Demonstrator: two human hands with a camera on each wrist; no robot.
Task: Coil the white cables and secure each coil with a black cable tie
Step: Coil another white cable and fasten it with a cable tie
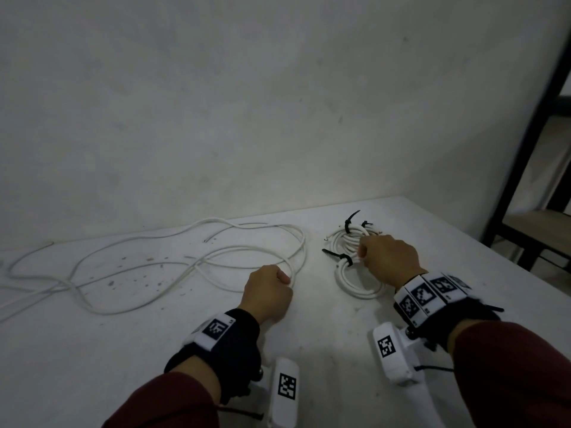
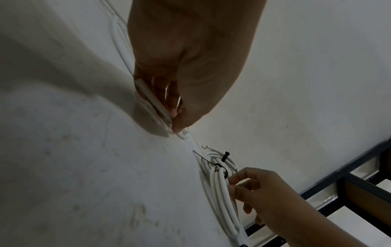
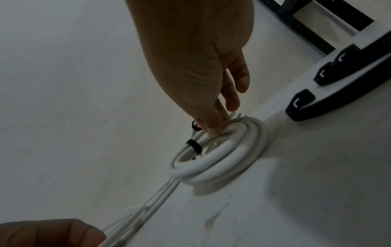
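A long loose white cable (image 1: 173, 264) sprawls in wide loops over the left half of the white table (image 1: 123, 350). My left hand (image 1: 285, 278) grips several of its strands at the right end of the loops; the left wrist view shows the strands (image 2: 155, 103) pinched between thumb and fingers. Right of it lie two coiled white cables: a far coil (image 1: 346, 237) and a near coil (image 1: 355, 287), each bound by a black cable tie (image 1: 346, 259). My right hand (image 1: 363, 253) rests over them, its fingertips (image 3: 213, 127) pinching the strands of a tied coil (image 3: 222, 162).
A pale wall rises right behind the table. A black metal shelf frame (image 1: 525, 180) stands off the table's right edge. A black strap with clips (image 3: 338, 83) lies close to the coils in the right wrist view. Dark specks mark the tabletop under the loose cable.
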